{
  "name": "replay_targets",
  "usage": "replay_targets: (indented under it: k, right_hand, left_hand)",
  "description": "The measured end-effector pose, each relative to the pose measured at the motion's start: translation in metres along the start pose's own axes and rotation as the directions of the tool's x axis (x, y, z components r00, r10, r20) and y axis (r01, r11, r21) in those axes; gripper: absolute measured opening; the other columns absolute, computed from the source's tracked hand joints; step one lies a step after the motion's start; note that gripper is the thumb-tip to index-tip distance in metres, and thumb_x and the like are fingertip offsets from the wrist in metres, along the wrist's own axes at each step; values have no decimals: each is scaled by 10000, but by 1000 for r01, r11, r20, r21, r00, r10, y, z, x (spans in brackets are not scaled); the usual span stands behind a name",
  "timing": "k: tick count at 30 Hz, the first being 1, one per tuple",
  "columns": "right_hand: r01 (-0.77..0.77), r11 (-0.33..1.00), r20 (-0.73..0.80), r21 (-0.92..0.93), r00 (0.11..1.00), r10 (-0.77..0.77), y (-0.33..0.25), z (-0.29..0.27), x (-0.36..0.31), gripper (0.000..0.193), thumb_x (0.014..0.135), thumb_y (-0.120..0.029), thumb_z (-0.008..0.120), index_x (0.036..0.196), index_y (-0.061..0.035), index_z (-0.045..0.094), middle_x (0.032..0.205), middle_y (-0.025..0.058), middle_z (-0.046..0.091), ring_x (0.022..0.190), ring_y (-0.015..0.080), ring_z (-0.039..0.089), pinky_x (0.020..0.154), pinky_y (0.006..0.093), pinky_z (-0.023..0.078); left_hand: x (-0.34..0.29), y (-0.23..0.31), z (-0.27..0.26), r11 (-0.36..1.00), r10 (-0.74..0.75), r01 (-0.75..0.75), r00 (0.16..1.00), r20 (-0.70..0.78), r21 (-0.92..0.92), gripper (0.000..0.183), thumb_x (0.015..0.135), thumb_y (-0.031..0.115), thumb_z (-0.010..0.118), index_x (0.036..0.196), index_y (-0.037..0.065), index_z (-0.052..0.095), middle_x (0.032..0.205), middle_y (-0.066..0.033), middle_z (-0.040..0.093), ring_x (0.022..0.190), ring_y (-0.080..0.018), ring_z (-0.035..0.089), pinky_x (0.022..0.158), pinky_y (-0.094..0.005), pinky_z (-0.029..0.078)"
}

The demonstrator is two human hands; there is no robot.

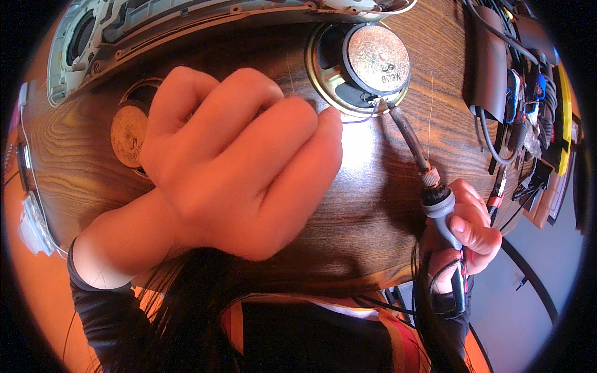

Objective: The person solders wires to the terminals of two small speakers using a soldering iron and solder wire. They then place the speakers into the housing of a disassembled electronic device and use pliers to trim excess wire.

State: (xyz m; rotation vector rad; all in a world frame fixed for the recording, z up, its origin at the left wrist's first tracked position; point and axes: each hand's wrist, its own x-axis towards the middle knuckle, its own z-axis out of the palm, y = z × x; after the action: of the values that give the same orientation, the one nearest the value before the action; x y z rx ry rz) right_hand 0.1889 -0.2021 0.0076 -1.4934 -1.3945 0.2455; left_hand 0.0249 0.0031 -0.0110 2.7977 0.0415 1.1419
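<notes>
In my right hand (469, 233) is a soldering iron (440, 208) with a grey handle, fingers wrapped round the grip. Its dark tip reaches the terminal (380, 101) at the near rim of a round speaker (376, 59), which lies magnet side up on the table. A thin purple wire (365, 119) runs from that terminal to the fingers of my left hand (239, 158). That hand is closed, knuckles up, and its fingertips on the wire are hidden. Partly covered by the left hand, a second speaker (129, 137) lies to the left.
A long grey-white plastic housing (143, 37) spans the far left of the wood-grain table (348, 230). Cables, a grey curved holder (489, 71) and a yellow strip (564, 121) crowd the right edge. A clear plastic bag (35, 224) sits at the left edge.
</notes>
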Motion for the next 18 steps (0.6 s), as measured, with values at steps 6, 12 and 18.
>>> replay_targets:
  k: [6,12,18]
  right_hand:
    - [-4,1000,-6,-7,1000,4,-1,1,0,422,898,-454,589,1005,-46,595,593,80,537,489,225,483,477,341,395]
    - [-5,1000,-16,4,1000,5,-1,2,0,425,892,-453,600,999,-42,598,600,81,542,493,223,489,485,341,401]
    - [-4,1000,15,30,1000,3,0,0,2,426,888,-454,605,1008,-46,604,606,78,548,499,220,496,486,342,402]
  left_hand:
    - [-1,0,-1,1000,3,-3,1000,9,-1,283,617,23,762,890,31,689,684,2,565,602,-164,533,545,-286,341]
    - [-1,0,1,1000,0,0,1000,11,1,275,620,27,763,884,34,687,687,2,566,599,-162,530,537,-289,325]
    - [-1,1,2,1000,-7,7,1000,5,-1,271,618,30,765,878,33,688,686,2,566,595,-160,527,536,-290,321]
